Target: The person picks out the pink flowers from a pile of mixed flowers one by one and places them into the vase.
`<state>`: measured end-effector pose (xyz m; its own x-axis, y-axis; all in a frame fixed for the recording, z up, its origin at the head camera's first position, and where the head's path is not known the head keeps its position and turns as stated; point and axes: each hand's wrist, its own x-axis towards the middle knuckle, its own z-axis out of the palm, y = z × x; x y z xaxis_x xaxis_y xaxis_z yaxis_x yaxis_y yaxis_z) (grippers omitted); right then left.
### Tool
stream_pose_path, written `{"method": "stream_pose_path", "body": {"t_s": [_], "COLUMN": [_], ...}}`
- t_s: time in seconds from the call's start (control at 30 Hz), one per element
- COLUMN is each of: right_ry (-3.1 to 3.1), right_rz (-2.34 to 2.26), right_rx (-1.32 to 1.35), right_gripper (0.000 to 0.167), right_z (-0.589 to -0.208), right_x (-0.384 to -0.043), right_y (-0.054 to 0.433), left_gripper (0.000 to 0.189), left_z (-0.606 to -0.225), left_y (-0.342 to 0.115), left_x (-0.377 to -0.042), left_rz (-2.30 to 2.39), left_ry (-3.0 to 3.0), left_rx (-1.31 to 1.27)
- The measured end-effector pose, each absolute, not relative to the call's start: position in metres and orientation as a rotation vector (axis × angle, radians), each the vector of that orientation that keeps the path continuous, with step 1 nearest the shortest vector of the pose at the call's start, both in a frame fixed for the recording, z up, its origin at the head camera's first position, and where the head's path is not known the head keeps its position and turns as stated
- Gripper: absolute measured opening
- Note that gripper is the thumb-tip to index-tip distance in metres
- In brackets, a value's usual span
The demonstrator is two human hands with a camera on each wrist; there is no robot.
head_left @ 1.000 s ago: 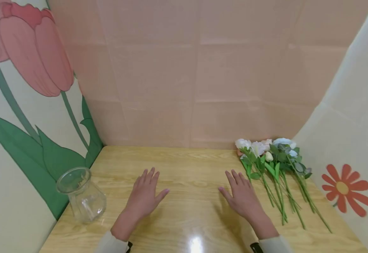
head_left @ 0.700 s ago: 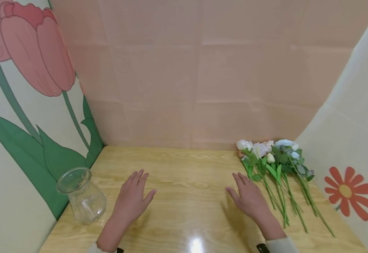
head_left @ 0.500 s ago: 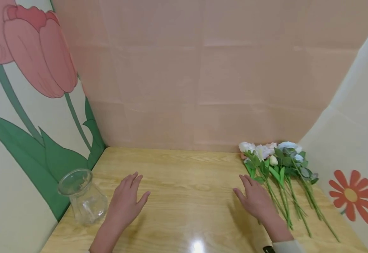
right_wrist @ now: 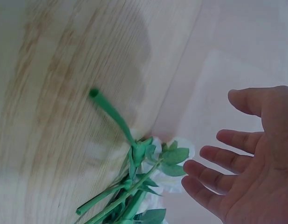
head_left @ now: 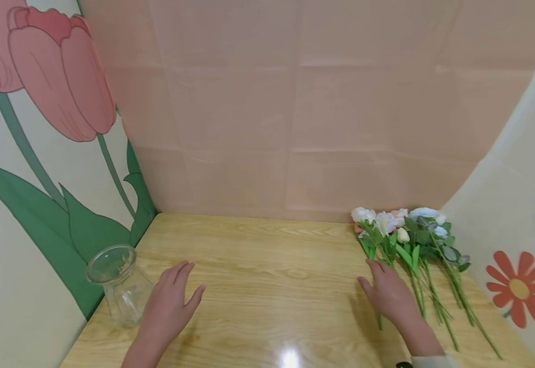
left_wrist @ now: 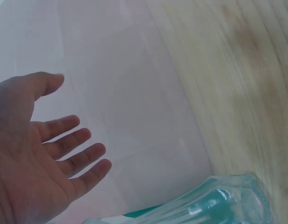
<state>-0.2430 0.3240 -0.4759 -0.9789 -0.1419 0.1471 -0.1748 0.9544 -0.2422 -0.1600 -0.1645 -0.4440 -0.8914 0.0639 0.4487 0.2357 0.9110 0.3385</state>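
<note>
My left hand (head_left: 167, 306) hovers with spread, relaxed fingers beside a clear glass vase (head_left: 124, 301) and overlaps its right side in the head view. In the left wrist view the palm of the left hand (left_wrist: 37, 163) shows bare, with the vase (left_wrist: 218, 200) low in the picture. Over at the right, my right hand (head_left: 391, 296) reaches over the stems of several flowers (head_left: 387, 222), its fingers loosely extended and holding nothing. The right wrist view shows green stems (right_wrist: 111, 112) and leaves near the fingertips of the right hand (right_wrist: 242, 163).
Both hands are above a light wooden table (head_left: 267, 286). A plain pinkish backdrop (head_left: 285, 112) hangs behind it. To the left stands a panel with printed tulips (head_left: 65, 87), to the right a pale sheet with a printed red flower (head_left: 519, 289).
The hands have moved apart: the left toward the vase, the right over the flower stems. The view has shifted slightly. Vase and flowers keep their places on the table.
</note>
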Motion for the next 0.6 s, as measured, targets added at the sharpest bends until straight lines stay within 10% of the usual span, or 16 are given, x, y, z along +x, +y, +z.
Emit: {"method": "stream_pose_path", "body": {"t_s": [0.6], "right_ry": [-2.885], "right_rz": [0.429], "right_rx": [0.237], "right_gripper": [0.054], "right_z": [-0.486], "right_x": [-0.252], "right_y": [0.346], "left_gripper": [0.055], "left_z": [-0.443], "left_y": [-0.182], "left_x": [-0.136], "left_rz": [-0.522], "left_ry": [-2.567], "left_rx": [-0.138]}}
